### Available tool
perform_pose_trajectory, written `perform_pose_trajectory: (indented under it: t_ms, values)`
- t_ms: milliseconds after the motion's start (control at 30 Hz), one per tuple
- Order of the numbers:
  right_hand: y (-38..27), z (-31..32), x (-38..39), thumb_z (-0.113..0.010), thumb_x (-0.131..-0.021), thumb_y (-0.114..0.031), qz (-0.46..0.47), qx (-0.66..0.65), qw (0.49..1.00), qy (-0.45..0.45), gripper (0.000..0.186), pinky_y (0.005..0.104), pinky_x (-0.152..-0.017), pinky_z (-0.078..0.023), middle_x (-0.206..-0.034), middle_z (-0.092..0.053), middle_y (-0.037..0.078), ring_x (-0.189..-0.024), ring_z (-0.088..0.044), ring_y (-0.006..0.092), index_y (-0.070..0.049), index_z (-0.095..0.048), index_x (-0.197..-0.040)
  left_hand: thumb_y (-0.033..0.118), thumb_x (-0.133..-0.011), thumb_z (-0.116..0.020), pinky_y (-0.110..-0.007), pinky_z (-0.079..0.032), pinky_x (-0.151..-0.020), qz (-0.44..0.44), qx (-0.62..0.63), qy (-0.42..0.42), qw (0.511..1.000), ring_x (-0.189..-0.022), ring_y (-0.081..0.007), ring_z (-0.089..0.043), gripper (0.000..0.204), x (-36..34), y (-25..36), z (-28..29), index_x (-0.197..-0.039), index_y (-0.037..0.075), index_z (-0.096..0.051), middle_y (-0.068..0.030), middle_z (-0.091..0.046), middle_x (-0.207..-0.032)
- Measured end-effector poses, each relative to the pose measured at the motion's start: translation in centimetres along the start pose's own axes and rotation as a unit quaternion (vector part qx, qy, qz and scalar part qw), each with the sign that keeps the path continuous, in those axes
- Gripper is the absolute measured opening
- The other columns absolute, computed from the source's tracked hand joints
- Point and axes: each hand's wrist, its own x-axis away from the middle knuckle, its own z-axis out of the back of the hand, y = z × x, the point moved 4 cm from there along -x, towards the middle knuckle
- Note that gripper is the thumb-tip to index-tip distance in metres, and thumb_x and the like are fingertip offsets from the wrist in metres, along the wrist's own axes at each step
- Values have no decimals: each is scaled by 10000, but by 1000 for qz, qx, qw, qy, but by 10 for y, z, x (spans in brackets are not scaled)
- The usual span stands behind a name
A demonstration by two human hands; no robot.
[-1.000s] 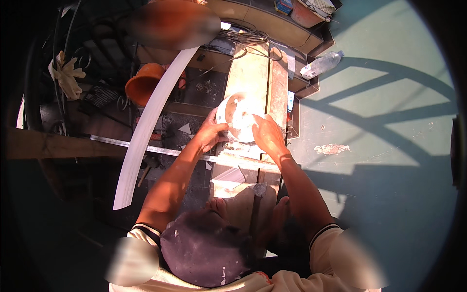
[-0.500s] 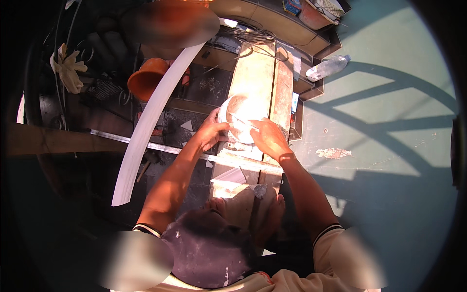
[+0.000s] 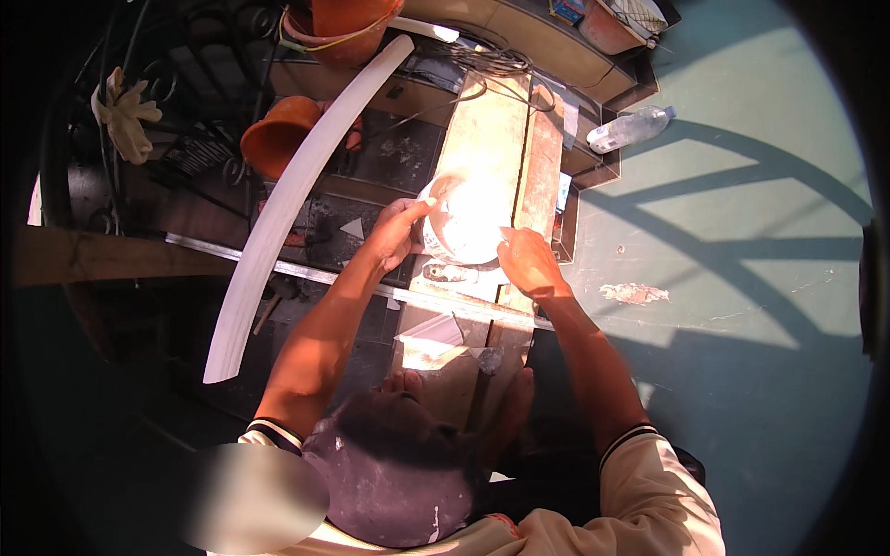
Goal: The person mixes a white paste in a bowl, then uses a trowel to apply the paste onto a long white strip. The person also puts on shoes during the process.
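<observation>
L hand (image 3: 395, 234) gripping white tub (image 3: 437, 237); R hand (image 3: 531, 263) curled, can't tell on what b/c glare; tub cld tip if L slips

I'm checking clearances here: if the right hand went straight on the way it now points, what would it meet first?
Most likely the white tub, just ahead and to the left of the right hand. Glare washes out its side nearest the hand, so whether they touch is unclear.

Glare hides what the white tub (image 3: 436, 241) contains; whether the right hand (image 3: 531, 267) holds anything is unclear; the top edge crops an orange bucket (image 3: 336, 48).
</observation>
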Motion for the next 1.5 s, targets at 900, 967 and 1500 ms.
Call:
perform_pose_trajectory:
  t_ms: [900,967,1500]
  values:
    - [-38,-8,-2,-580,-982,-183,-26,-120,983,134,354,555,-899,-530,-1074,-650,291,-1036,-678,466,-30,-701,-1278,95,-974,-677,-521,-504,-1121,-95,88,-72,989,-1385,-303,-533,796,12,-4,-13,-1619,103,-212,-169,-458,-1555]
    - [-4,-4,-17,-585,-979,-184,-87,-94,981,147,368,544,-894,-540,-1082,-664,273,-1018,-689,462,-18,-697,-1288,76,-970,-676,-522,-511,-1115,-90,60,-61,992,-1374,-301,-546,791,14,-5,-27,-1616,98,-222,-170,-471,-1546]
    - [-20,8,-12,-585,-948,-190,-56,-98,988,110,400,518,-963,-515,-1114,-673,298,-1088,-648,455,-27,-713,-1290,183,-969,-731,-505,-584,-976,-36,68,-34,996,-1174,-290,-673,736,2,-13,3,-1544,45,-293,-175,-592,-1395]
